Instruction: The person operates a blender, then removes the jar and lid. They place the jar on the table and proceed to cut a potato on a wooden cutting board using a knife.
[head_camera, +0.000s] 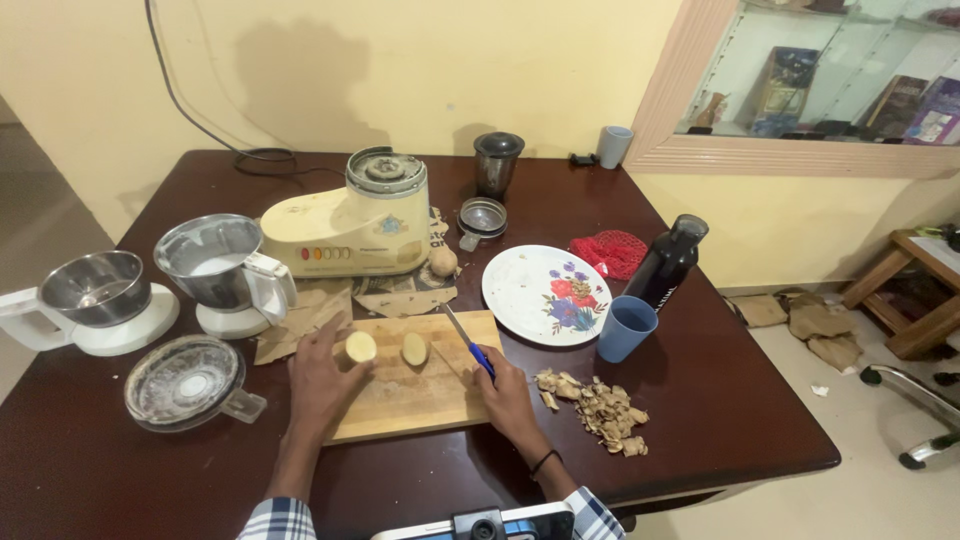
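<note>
On a wooden cutting board lie two peeled potato halves. My left hand grips the left potato half with its fingertips. The other potato half rests free beside it on the board. My right hand holds a blue-handled knife, its blade pointing up and left over the board's right part, clear of both halves. An unpeeled potato sits behind the board by the mixer.
A cream mixer base, steel jars, a clear lid, a floral plate, a blue cup, a black bottle, a red net bag and a heap of peels stand on the dark table.
</note>
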